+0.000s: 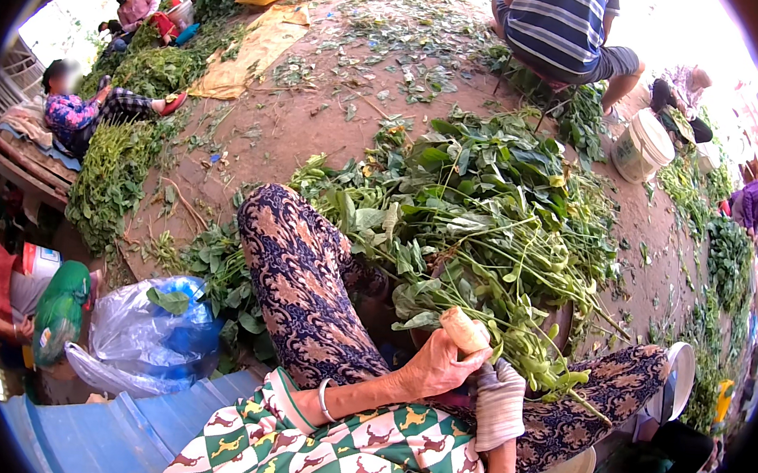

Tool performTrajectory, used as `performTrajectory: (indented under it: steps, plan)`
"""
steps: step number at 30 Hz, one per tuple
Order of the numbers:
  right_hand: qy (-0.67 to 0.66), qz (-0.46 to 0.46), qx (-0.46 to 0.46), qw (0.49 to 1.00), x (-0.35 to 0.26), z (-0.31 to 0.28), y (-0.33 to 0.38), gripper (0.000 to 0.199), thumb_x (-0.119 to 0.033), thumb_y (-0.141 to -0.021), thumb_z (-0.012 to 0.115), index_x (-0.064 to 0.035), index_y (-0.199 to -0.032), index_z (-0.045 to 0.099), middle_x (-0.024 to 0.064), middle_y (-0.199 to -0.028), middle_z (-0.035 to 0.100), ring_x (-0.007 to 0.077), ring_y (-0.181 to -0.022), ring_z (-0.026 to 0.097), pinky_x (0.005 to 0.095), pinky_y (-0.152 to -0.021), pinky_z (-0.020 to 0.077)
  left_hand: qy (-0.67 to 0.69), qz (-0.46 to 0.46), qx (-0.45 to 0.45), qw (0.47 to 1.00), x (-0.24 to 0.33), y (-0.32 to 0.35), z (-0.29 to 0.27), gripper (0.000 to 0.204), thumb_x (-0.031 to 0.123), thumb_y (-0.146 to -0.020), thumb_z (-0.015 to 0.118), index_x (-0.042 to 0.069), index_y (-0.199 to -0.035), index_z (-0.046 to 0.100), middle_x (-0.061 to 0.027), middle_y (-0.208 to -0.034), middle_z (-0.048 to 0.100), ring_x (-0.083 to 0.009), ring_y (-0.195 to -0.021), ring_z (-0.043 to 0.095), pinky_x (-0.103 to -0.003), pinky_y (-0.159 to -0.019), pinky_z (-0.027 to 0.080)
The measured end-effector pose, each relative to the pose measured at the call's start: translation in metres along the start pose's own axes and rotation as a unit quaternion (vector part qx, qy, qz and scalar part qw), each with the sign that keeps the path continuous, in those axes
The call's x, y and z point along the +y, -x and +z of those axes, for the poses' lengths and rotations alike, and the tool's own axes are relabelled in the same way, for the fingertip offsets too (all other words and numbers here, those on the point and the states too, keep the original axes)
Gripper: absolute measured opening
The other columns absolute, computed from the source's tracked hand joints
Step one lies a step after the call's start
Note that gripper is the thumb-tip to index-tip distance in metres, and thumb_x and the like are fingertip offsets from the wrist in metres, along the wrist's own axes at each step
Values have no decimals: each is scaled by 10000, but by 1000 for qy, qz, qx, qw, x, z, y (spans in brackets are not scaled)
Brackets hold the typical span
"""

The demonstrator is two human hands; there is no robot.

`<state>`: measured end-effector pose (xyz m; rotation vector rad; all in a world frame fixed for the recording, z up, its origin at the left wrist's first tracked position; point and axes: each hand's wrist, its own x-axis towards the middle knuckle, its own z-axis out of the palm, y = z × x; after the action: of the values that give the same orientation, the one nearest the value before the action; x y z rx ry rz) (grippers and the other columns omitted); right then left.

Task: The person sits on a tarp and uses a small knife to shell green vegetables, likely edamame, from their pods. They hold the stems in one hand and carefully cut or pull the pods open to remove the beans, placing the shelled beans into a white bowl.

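Tan roll-like piece juts from the left hand, fingers closed around it, a good part seemingly left. Beside them, the cloth-covered right hand's grip is unclear. Beyond the fingers, heaped stems look mostly unstripped.

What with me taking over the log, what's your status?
Left hand touching pale blunt piece, grip unclear. Right hand in striped covering, grip also unclear. Leafy stalks heaped just ahead.
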<state>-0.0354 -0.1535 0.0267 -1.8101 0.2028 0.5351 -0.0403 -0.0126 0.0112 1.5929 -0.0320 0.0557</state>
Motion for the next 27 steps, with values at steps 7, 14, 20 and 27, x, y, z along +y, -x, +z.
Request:
performTrajectory:
  steps: [7,14,20,27]
  plan:
    - [-30,140,-96,985,-11,-16,-6,288,-331,-910,537,-77,-800,616,-3,-603,518,65,-453,443,220,-368,320,43,-4,-13,999,2,-2,-4,61,72,-864,603,43,-909,572,18,-759,550,-54,-702,500,-213,-646,428]
    - [-47,82,-56,994,-10,-17,-4,281,-342,-881,551,-124,-705,546,-38,-553,487,64,-425,419,206,-382,305,66,-17,-57,996,3,-3,-5,59,68,-866,601,37,-907,572,28,-775,543,-47,-729,497,-205,-664,421]
    - [-130,114,-138,975,-15,-25,5,281,-317,-911,475,-92,-996,620,-49,-700,534,33,-496,425,162,-421,311,114,-66,-75,988,13,-6,-18,66,64,-874,596,21,-920,615,-2,-843,587,-65,-781,531,-211,-705,438]
    - [-137,110,-156,972,-21,-40,14,343,-334,-918,431,-86,-1065,618,-36,-714,554,32,-527,427,173,-452,314,-285,234,-162,915,23,-39,-39,179,120,-716,702,53,-855,611,-159,-1107,586,-355,-1117,514,-422,-936,434]
